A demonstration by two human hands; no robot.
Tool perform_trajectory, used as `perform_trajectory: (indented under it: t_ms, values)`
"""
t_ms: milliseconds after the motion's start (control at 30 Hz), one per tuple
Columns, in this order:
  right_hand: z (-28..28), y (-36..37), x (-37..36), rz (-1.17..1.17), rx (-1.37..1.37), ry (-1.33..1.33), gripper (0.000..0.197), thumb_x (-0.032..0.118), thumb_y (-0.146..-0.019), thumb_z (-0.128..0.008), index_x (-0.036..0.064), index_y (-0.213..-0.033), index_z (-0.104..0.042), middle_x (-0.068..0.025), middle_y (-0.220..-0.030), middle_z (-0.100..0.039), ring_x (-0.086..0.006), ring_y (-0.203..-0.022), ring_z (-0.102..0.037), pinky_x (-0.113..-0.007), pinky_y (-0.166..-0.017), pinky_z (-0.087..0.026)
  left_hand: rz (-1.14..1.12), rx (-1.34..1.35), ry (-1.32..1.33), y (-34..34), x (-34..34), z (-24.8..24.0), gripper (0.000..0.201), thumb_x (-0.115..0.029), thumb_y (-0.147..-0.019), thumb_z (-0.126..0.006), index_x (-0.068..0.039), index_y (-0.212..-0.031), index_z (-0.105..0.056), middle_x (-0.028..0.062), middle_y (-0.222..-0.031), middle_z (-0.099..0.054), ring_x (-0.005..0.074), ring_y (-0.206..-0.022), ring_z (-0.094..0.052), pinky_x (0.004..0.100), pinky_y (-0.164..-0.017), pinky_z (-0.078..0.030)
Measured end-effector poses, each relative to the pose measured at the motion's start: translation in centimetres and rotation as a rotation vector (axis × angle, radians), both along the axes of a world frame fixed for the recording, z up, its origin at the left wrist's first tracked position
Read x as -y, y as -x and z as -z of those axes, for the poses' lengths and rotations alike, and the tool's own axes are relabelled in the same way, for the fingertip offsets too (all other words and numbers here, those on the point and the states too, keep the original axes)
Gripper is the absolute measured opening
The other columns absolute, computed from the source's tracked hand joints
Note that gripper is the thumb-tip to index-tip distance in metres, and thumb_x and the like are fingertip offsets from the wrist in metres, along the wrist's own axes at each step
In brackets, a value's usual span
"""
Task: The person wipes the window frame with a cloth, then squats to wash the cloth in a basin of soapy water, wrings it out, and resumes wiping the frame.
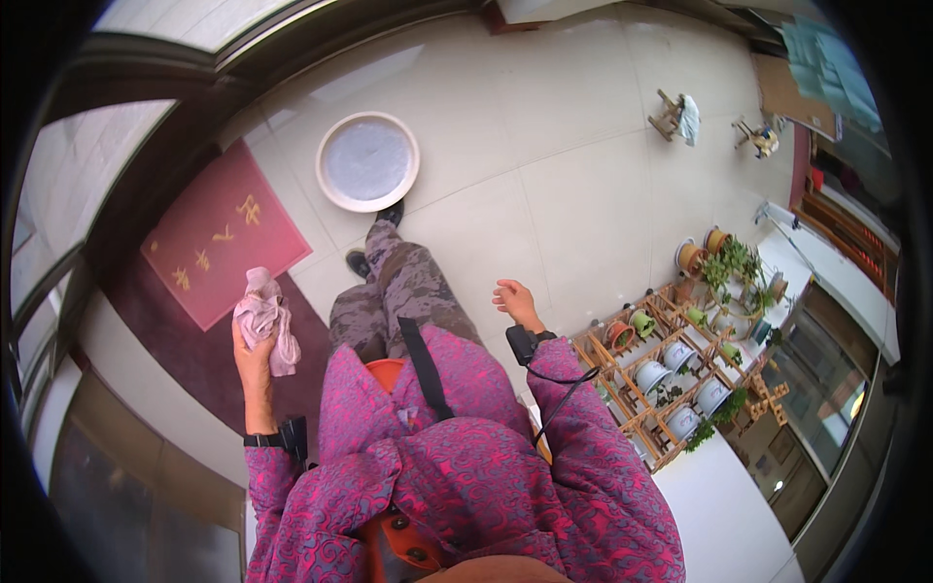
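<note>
A crumpled pale pink cloth (268,316) is gripped in my left hand (254,361), which is held out to the left above the doormat. Part of the cloth hangs down past my fingers. My right hand (519,301) is out to the right over the tiled floor, its fingers loosely bent and apart, with nothing in it. On the floor ahead of my feet stands a round, pale-rimmed basin (415,160) holding greyish water. One dark shoe (391,214) is right by the basin's near edge.
A red doormat (209,277) with yellow characters lies at the left beside the door frame (155,107). To the right, a wooden plant stand (622,389) carries several pots. Small stools (667,117) stand farther off on the pale tiles (544,185).
</note>
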State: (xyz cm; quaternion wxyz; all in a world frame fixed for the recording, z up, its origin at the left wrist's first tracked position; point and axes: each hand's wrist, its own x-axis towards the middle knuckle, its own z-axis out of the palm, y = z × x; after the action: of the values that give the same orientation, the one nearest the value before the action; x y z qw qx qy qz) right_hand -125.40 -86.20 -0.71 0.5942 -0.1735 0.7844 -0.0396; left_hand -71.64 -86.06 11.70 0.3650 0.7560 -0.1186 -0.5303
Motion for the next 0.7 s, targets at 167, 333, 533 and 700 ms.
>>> perform_trajectory:
  t_ms: [167,333,533,700]
  values:
    - [0.8,-0.9,-1.8,-0.072,0.014,-0.062,0.033,0.015,-0.095,-0.054,0.0045,-0.126,-0.061,-0.0089,-0.102,-0.070,-0.0165,-0.084,-0.070,-0.030,-0.069,-0.056,-0.167,-0.093,0.026,-1.0,-4.8,1.3,0.071,0.001,-0.080,-0.067,-0.003,-0.146,-0.044,0.0102,-0.128,-0.060,0.0221,-0.115,-0.060,0.0339,-0.100,-0.047]
    - [0.8,-1.5,-3.2,-0.115,0.029,-0.026,0.033,0.014,-0.095,-0.054,0.0047,-0.125,-0.061,-0.0087,-0.101,-0.070,-0.0171,-0.083,-0.070,-0.031,-0.069,-0.056,-0.161,-0.082,0.021,-1.4,-7.9,2.0,0.070,0.002,-0.079,-0.066,-0.003,-0.146,-0.044,0.0117,-0.128,-0.060,0.0234,-0.114,-0.061,0.0341,-0.098,-0.049]
    - [0.1,-0.4,-4.2,-0.224,-0.092,0.035,0.030,0.016,-0.096,-0.056,0.0049,-0.123,-0.063,-0.0070,-0.100,-0.070,-0.0168,-0.084,-0.071,-0.031,-0.070,-0.056,-0.152,-0.135,0.035,-0.9,-9.6,3.9,0.069,0.002,-0.079,-0.064,-0.002,-0.144,-0.044,0.0118,-0.127,-0.060,0.0228,-0.112,-0.062,0.0339,-0.097,-0.049]
    - [2.0,2.9,-2.8,-0.257,-0.150,0.062,0.032,0.016,-0.096,-0.058,0.0046,-0.125,-0.063,-0.0065,-0.101,-0.069,-0.0167,-0.085,-0.071,-0.031,-0.070,-0.056,-0.156,-0.131,0.017,1.1,-8.9,5.3,0.068,0.001,-0.079,-0.065,-0.003,-0.144,-0.045,0.0111,-0.126,-0.061,0.0221,-0.110,-0.062,0.0331,-0.096,-0.050]
